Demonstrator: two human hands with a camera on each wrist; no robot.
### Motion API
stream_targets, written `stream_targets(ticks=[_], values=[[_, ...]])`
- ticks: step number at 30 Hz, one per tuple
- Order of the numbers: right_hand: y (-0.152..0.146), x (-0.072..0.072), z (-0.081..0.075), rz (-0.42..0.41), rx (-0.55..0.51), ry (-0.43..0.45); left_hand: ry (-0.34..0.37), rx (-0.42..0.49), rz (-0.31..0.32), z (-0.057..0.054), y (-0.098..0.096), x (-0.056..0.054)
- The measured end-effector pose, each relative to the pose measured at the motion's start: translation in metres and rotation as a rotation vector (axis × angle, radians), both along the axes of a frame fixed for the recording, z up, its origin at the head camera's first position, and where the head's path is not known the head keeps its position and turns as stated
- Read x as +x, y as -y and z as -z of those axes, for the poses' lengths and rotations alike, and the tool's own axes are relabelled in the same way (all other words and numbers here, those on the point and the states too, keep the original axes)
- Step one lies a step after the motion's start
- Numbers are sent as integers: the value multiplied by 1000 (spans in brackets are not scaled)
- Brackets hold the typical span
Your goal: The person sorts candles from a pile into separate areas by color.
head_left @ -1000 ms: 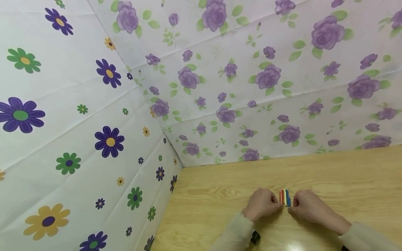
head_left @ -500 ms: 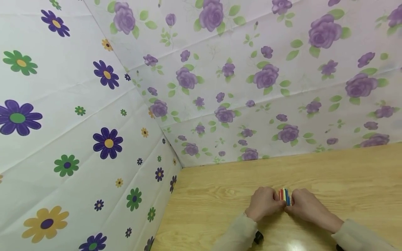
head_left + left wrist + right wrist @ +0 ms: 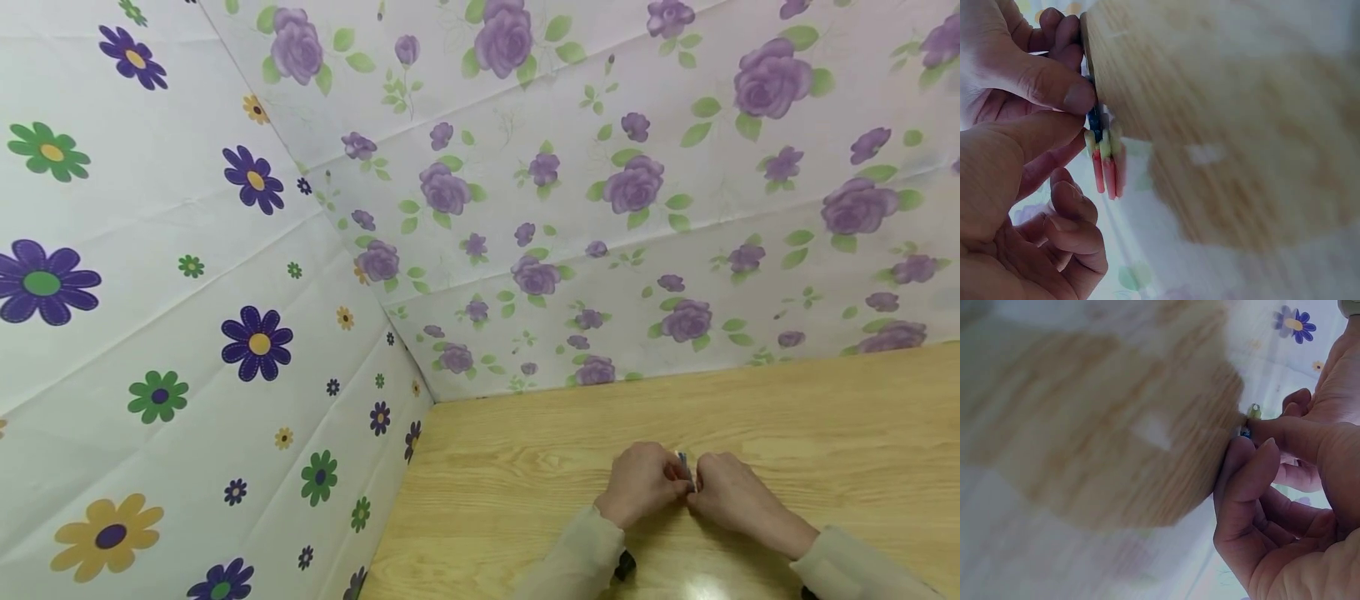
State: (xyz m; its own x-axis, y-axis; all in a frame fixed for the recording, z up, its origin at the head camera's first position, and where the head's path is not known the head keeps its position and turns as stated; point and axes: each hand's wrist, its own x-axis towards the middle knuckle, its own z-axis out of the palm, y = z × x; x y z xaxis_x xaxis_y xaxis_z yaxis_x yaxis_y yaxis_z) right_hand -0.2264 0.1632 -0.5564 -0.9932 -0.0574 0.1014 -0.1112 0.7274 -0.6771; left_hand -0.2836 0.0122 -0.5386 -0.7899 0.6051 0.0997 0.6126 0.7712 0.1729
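Observation:
A small bundle of thin coloured sticks (image 3: 683, 461) is between the two hands on the table, mostly covered by fingers in the head view. From the left wrist, red sticks (image 3: 1109, 172) with pale yellow ends and a dark blue part (image 3: 1094, 119) show beside the fingertips. My left hand (image 3: 643, 482) pinches the bundle from the left with thumb and fingers. Against its right side, my right hand (image 3: 738, 496) has its fingers curled, with thumb and fingertips at the blue part. In the right wrist view, the right hand (image 3: 1266, 519) hides most of the sticks.
A wood-grain table (image 3: 510, 500) lies under the hands. White sheets with flowers stand behind it (image 3: 570, 333) and at the left (image 3: 315, 400). Pale sleeves cover both forearms, and a black wrist device (image 3: 625, 565) shows beneath the left one.
My left hand has moved right, its fingers now over the sticks that earlier lay visible between the hands. The right hand has stayed nearly in place.

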Motion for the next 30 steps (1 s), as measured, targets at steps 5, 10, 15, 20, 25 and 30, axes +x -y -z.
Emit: stream_targets(ticks=[5,10,15,20,25,30], values=[[0,1,0,14,6,19,-9,-21,-39,2,0,1],[0,2,-1,35,15,23,-24,-51,-73,-2,-1,4],[0,2,-1,46,22,21,-30,-76,-98,-2,-3,5],[-1,3,1,46,25,-4,-49,-126,-149,-2,-5,6],[-1,3,2,47,23,-24,-41,-164,-210,-3,-7,6],[-1,2,3,50,17,-47,-37,-181,-248,-3,-9,6]])
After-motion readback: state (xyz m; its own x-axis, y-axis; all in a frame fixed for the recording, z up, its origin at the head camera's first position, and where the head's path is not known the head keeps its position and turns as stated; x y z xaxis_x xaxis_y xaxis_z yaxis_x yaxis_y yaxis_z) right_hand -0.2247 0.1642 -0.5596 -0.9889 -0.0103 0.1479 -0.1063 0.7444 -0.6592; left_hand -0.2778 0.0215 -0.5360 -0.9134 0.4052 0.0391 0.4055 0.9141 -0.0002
